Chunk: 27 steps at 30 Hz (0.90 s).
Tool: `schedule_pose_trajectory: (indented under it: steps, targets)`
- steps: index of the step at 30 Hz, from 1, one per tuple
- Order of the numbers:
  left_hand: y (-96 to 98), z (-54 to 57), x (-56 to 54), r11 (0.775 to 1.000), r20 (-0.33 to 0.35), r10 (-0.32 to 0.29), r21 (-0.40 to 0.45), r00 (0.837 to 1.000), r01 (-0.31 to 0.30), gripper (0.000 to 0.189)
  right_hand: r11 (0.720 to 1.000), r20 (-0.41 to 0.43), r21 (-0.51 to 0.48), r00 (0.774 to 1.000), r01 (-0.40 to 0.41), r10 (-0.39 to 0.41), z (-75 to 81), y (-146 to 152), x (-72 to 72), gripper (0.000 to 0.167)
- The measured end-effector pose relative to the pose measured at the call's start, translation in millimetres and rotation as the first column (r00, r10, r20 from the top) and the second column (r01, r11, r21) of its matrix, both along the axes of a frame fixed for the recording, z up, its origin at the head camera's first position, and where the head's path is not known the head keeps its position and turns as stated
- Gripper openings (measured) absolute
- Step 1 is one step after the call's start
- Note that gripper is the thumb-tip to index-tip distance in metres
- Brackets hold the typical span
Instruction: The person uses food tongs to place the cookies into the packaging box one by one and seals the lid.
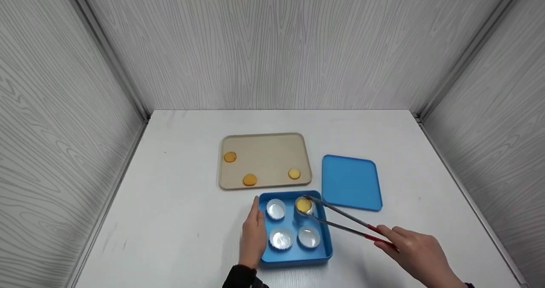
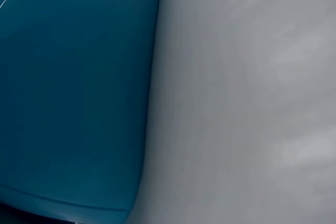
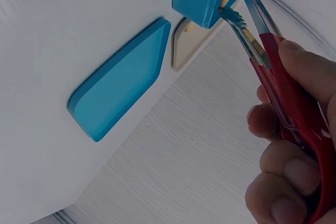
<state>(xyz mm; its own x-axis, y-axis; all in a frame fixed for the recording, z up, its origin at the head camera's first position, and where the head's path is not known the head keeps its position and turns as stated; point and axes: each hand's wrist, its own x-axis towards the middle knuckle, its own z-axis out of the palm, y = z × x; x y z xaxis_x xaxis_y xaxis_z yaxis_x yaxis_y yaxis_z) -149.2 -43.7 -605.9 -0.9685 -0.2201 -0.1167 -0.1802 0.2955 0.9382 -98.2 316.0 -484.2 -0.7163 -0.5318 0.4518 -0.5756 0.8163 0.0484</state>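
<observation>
My right hand (image 1: 415,252) grips metal tongs (image 3: 294,98) by their red handles. The tips of the tongs stand on either side of a round yellow cookie (image 1: 303,205), at the far right cup of a blue box (image 1: 294,258). That foil cup shows around the cookie. Three other silver foil cups, one of them (image 1: 281,238) near the hand, sit in the box with nothing in them. My left hand (image 1: 253,239) rests against the box's left wall, fingers extended. In the left wrist view, the blue box wall (image 2: 73,93) fills the left side.
Beyond the box lies a beige tray (image 1: 264,156) with three round cookies, one (image 1: 250,179) at its near edge. A flat blue lid (image 1: 351,181) lies right of the tray. Grey wood-patterned panels (image 1: 272,45) enclose the white table (image 1: 170,203).
</observation>
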Motion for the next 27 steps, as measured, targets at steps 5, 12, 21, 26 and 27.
schedule_pose_trajectory:
  steps: [5, 12, 21, 26, 27]
  targets:
    - [-0.2, -0.3, 0.0, 1.000, -0.005, 0.001, -0.003, 1.000, -0.001, 0.050, 1.000, -0.016, 0.027, 1.000, 0.012, -0.011, 2.2, -5, 0.0, 0.042]
    - [-0.2, -1.0, -0.6, 1.000, -0.008, -0.001, 0.004, 1.000, 0.001, 0.050, 0.999, -0.025, 0.035, 1.000, 0.018, -0.017, 6.2, -11, -1.3, 0.042]
    - [-0.6, -1.3, -0.8, 1.000, 0.003, 0.009, -0.004, 1.000, -0.009, 0.050, 0.996, -0.049, 0.083, 0.998, 0.041, -0.037, 14.3, -24, -1.5, 0.037]
    - [0.0, -0.8, -1.7, 1.000, 0.011, 0.004, 0.004, 1.000, -0.004, 0.051, 0.986, 0.048, 0.126, 0.992, 0.111, -0.118, 19.5, -31, 0.0, 0.034]
    - [0.2, -0.3, -1.8, 1.000, 0.011, 0.003, 0.005, 1.000, -0.003, 0.051, 0.983, 0.064, 0.134, 0.989, 0.123, -0.132, 20.4, -32, 0.0, 0.034]
